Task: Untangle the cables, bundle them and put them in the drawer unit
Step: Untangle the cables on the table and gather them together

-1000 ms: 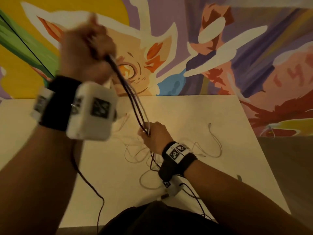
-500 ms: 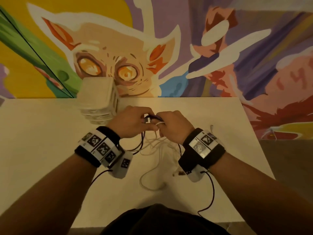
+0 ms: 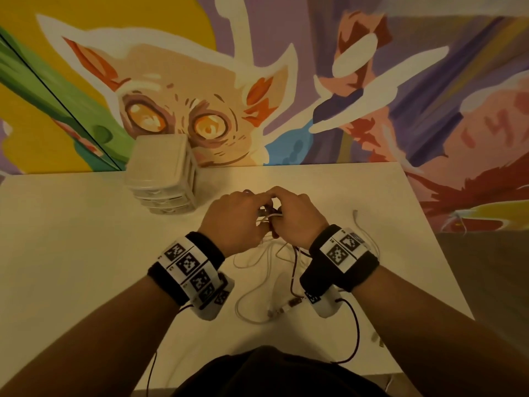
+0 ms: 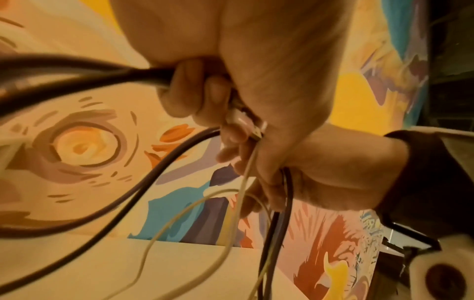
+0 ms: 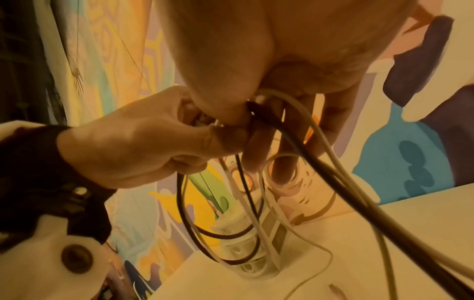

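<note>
My left hand (image 3: 252,209) and right hand (image 3: 283,209) meet just above the middle of the white table (image 3: 86,253). Both grip a bunch of tangled cables. In the left wrist view, the left fingers (image 4: 195,97) curl round a dark cable (image 4: 89,75) and a white USB plug (image 4: 243,121). The right wrist view shows the right hand (image 5: 256,105) pinching a dark cable (image 5: 333,182) and a white cable (image 5: 359,168), which trail down. Loose white loops (image 3: 257,282) and plugs (image 3: 286,306) lie under my wrists. The pale drawer unit (image 3: 163,173) stands at the back left with its drawers closed.
A painted mural wall (image 3: 372,110) rises straight behind the table. A white cable end (image 3: 356,216) lies right of my right wrist. A small connector (image 3: 378,340) lies near the front right edge. Dark sensor leads (image 3: 356,333) hang from both wristbands.
A second ago my left hand was raised high, stretching dark strands up from the right hand. It has come down, and both hands now hold the bunch together low over the table.
</note>
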Demonstrator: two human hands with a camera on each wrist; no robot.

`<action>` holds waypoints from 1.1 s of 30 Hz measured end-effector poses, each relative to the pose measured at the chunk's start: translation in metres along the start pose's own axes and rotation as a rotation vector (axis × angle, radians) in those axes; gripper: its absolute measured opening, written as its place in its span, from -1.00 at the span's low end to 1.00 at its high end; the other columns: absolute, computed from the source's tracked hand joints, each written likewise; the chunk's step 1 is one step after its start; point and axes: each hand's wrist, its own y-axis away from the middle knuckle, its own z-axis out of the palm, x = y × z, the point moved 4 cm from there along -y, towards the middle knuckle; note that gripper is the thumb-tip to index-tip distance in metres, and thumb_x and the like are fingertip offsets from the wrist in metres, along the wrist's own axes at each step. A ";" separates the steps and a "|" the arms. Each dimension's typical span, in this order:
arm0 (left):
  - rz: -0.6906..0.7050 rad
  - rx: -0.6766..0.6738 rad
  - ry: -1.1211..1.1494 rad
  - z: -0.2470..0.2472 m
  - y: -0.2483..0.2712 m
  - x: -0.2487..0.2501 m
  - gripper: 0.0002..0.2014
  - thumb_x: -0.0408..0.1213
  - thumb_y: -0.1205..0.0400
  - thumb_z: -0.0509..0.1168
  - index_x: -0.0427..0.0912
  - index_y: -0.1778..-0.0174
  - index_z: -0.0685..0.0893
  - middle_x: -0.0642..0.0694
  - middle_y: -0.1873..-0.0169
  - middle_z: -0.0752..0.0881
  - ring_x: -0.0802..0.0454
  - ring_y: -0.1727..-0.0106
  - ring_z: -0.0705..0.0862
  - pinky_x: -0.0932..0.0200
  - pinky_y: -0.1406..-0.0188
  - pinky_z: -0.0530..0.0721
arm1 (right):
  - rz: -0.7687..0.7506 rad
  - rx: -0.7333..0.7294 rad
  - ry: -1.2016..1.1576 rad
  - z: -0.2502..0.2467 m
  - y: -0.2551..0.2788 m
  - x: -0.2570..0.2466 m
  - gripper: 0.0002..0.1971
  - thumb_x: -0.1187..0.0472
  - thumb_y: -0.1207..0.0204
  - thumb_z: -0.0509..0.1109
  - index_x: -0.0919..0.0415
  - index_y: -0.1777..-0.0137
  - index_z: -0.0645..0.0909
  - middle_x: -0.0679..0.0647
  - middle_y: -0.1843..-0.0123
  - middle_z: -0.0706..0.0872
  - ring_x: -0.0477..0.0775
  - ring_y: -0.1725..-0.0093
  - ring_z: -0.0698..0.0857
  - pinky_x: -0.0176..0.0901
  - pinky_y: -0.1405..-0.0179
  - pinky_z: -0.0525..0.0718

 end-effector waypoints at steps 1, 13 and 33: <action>0.011 -0.021 -0.012 0.000 -0.001 -0.002 -0.65 0.15 -0.47 0.32 0.07 -0.07 0.71 -0.04 0.19 0.81 -0.13 0.14 0.75 -0.01 0.24 0.68 | 0.003 0.007 -0.018 -0.002 0.000 0.002 -0.70 0.22 -0.42 0.28 -0.06 -0.13 0.53 0.06 0.29 0.78 0.15 0.13 0.71 0.13 -0.01 0.68; -0.343 0.524 0.720 -0.147 -0.005 -0.091 -0.87 -0.25 -0.61 0.34 -0.08 0.26 0.70 0.15 0.72 0.46 0.15 0.67 0.31 0.25 0.67 0.26 | 0.201 -0.123 0.228 0.015 0.034 0.096 -0.85 -0.11 -0.53 0.22 -0.11 0.16 0.54 0.05 0.14 0.74 0.17 0.16 0.71 0.10 0.09 0.74; -0.574 0.773 0.705 -0.159 0.020 -0.146 -0.82 0.01 -0.49 0.28 0.16 0.41 0.69 0.12 0.75 0.49 0.18 0.73 0.36 0.24 0.70 0.28 | 0.074 0.056 0.088 -0.072 0.038 0.035 -0.81 0.16 -0.67 0.23 0.15 -0.01 0.69 0.01 0.36 0.67 0.13 0.28 0.77 -0.07 0.21 0.69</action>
